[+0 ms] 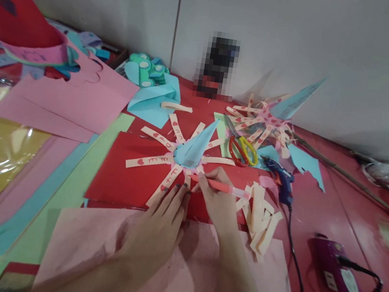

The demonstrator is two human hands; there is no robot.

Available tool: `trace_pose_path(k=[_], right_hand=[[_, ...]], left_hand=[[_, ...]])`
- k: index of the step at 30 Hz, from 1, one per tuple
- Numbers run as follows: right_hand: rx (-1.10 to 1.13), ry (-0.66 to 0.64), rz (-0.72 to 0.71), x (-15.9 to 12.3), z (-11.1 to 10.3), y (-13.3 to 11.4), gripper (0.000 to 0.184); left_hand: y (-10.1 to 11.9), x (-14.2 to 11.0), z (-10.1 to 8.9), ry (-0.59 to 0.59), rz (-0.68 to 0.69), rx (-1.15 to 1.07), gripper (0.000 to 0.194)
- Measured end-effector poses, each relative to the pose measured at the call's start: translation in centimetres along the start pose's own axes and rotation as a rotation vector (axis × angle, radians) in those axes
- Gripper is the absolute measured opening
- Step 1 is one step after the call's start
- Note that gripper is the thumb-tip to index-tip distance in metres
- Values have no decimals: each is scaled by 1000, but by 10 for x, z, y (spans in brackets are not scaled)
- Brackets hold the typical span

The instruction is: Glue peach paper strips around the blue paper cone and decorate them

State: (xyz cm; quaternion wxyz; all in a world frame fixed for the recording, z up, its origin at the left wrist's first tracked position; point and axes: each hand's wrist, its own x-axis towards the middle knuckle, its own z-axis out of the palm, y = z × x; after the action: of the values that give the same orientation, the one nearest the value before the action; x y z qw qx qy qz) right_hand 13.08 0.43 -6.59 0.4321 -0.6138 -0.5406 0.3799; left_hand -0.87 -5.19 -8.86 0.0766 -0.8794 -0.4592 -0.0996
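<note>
A paper craft lies on a red folder-like sheet [112, 177]: a light blue paper cone [193, 150] stands at its middle, with cream strips [148, 159] fanning out around it. Red letters and hearts mark several strips. My right hand [217, 195] grips a pink-red pen [216, 185], its tip at a strip below the cone. Flat on the near ends of the strips rests my left hand [168, 210], fingers stretched out beside the pen tip. Loose cream strips [264, 220] are heaped right of my right hand.
Scissors [243, 149] with red and yellow handles and a blue glue gun [281, 178] lie to the right. A second cone craft [272, 116] stands behind them. Pink paper [73, 98] is at the left, a purple extension box [337, 270] at the right.
</note>
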Motion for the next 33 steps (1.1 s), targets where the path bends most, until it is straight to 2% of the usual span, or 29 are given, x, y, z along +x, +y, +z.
trace_pose_path(k=[5,10,21,28,33], right_hand=[[-1,-2,6,0,1,3,21],[-7,-2,-10,0,1,3,22],[34,-79,35,0,-1,3,20],[-18,-57,40,0,-1,3,19],[-30,-22,49,0,-1,0,19]], left_hand=[[0,-1,0,-40,-9,-26,47],[1,-1,2,-5,-22,-46,47],[1,-4,6,-63,-42,-95,45],[0,-3,4,-41,-13,-75,45],[0,-4,6,-77,-31,-88,45]])
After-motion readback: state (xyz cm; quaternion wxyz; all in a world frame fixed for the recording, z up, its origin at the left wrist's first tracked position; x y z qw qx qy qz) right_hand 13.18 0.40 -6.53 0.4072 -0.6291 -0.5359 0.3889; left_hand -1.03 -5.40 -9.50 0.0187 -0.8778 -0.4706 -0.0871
